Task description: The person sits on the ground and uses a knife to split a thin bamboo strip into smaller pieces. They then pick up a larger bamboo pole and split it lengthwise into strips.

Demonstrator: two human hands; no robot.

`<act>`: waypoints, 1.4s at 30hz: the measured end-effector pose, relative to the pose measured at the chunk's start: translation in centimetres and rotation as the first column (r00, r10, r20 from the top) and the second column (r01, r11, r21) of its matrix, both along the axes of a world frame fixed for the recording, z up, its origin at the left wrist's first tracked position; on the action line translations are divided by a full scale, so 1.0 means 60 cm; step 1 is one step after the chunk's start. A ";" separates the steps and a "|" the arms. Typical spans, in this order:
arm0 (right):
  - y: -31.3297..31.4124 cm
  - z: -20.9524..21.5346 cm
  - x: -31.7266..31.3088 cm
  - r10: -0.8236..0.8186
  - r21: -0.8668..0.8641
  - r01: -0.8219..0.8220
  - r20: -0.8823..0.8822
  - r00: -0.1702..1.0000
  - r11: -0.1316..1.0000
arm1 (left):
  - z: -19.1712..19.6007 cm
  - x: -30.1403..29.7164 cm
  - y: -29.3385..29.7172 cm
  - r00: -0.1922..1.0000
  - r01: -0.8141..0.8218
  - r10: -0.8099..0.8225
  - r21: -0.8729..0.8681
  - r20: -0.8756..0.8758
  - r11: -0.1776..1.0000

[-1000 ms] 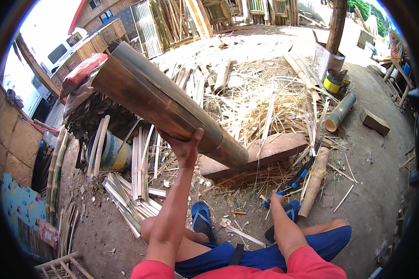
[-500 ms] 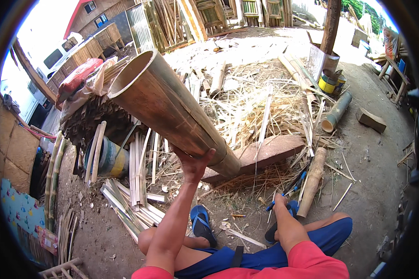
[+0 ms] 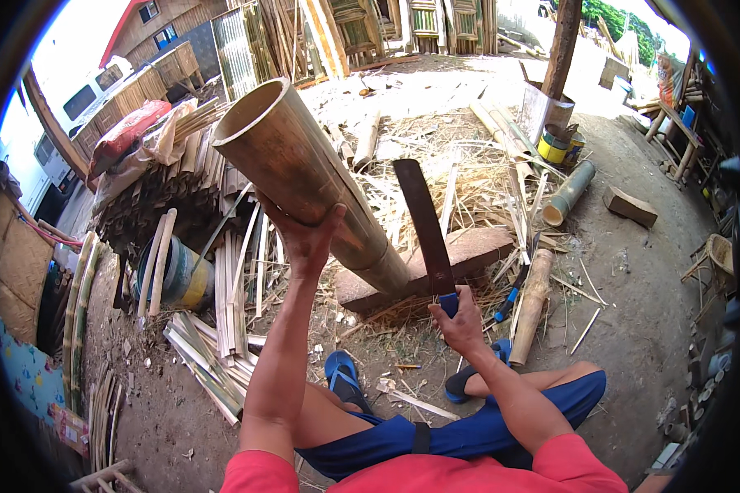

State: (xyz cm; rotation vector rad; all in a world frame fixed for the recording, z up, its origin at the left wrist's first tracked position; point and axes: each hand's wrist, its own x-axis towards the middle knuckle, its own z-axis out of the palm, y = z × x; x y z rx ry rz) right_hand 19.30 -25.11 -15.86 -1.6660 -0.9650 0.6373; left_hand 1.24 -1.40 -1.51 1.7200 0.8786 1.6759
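Outdoors, on dirt ground [image 3: 641, 320] strewn with pale shavings [image 3: 483, 193], a wide bamboo tube [image 3: 308, 172] leans, open end up, its lower end at a brownish block [image 3: 477, 249]; the left hand [image 3: 306, 242] clasps the tube's near side, the right hand [image 3: 462, 322] closed round the blue handle [image 3: 449, 305] of a long dark machete [image 3: 424, 222]. Split strips [image 3: 228, 296] lie leftward near a bucket [image 3: 201, 279], and bamboo panels [image 3: 358, 31] stand behind

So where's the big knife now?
In the head view, just right of centre: the big knife is blade-up in the right hand, beside the thick bamboo tube.
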 end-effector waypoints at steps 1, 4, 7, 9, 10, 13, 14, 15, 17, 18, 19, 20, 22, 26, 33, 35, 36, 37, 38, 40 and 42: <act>-0.009 0.023 -0.007 0.008 -0.043 -0.004 0.103 0.995 0.999 | 0.011 -0.004 -0.005 0.999 -0.028 0.026 0.099 0.023 0.995; -0.037 0.072 -0.031 0.032 0.204 -0.098 0.304 0.952 0.974 | 0.062 -0.030 -0.002 0.985 -0.175 0.168 0.205 0.049 0.963; -0.052 0.094 -0.059 0.083 0.202 -0.208 0.497 0.864 0.957 | 0.112 -0.048 0.010 0.942 -0.317 0.335 0.299 -0.008 0.900; -0.056 0.095 -0.077 0.093 0.147 -0.215 0.575 0.813 0.965 | 0.134 -0.042 0.014 0.942 -0.310 0.335 0.329 -0.022 0.892; -0.056 0.092 -0.085 0.125 0.138 -0.242 0.562 0.818 0.961 | 0.144 -0.038 0.014 0.944 -0.309 0.330 0.361 0.004 0.880; -0.064 0.078 -0.099 0.188 0.070 -0.255 0.495 0.848 0.964 | 0.170 -0.029 0.014 0.922 -0.356 0.382 0.544 0.069 0.760; -0.069 0.074 -0.100 0.161 0.064 -0.220 0.494 0.855 0.973 | 0.181 -0.029 0.014 0.923 -0.318 0.386 0.576 0.006 0.753; -0.074 0.072 -0.102 0.160 0.056 -0.213 0.484 0.860 0.975 | 0.191 -0.033 0.013 0.917 -0.285 0.394 0.597 -0.058 0.750; -0.080 0.079 -0.100 0.146 0.076 -0.205 0.467 0.872 0.976 | 0.216 -0.038 0.015 0.858 -0.267 0.492 0.686 -0.151 0.677; -0.077 0.089 -0.098 0.152 0.062 -0.205 0.473 0.868 0.977 | 0.227 -0.039 0.018 0.865 -0.246 0.464 0.648 -0.189 0.721; -0.075 0.101 -0.093 0.164 0.007 -0.188 0.465 0.870 0.982 | 0.237 -0.038 0.022 0.864 -0.218 0.440 0.607 -0.244 0.764; -0.067 0.117 -0.089 0.181 -0.094 -0.156 0.445 0.877 0.983 | 0.244 -0.032 0.027 0.866 -0.207 0.424 0.584 -0.264 0.785; -0.044 0.149 -0.078 0.162 -0.046 -0.159 0.466 0.870 0.986 | 0.251 -0.017 0.040 0.866 -0.241 0.436 0.560 -0.244 0.793; 0.006 0.181 -0.048 0.243 -0.125 -0.210 0.378 0.893 0.970 | 0.265 -0.010 0.071 0.875 -0.332 0.461 0.509 -0.147 0.794; 0.012 0.124 -0.068 0.431 -0.045 -0.502 -0.448 0.783 0.864 | 0.300 -0.071 0.066 0.738 -0.088 0.441 0.575 -0.511 0.813; 0.019 0.122 -0.090 0.460 0.058 -0.500 -0.497 0.736 0.864 | 0.303 -0.066 0.065 0.653 -0.116 0.453 0.511 -0.607 0.852; 0.024 0.123 -0.101 0.386 0.001 -0.454 -0.526 0.758 0.891 | 0.301 -0.064 0.066 0.644 -0.107 0.480 0.551 -0.596 0.828; 0.027 0.126 -0.119 0.436 0.099 -0.472 -0.581 0.687 0.876 | 0.301 -0.061 0.072 0.653 -0.178 0.497 0.522 -0.571 0.834; 0.029 0.128 -0.141 0.465 0.154 -0.494 -0.649 0.602 0.856 | 0.297 -0.062 0.076 0.628 -0.258 0.522 0.478 -0.578 0.840; 0.031 0.130 -0.186 0.525 0.264 -0.510 -0.704 0.479 0.819 | 0.291 -0.067 0.090 0.618 -0.368 0.611 0.505 -0.495 0.781; 0.036 0.125 -0.232 0.457 0.248 -0.441 -0.755 0.470 0.862 | 0.282 -0.080 0.101 0.602 -0.415 0.672 0.550 -0.432 0.725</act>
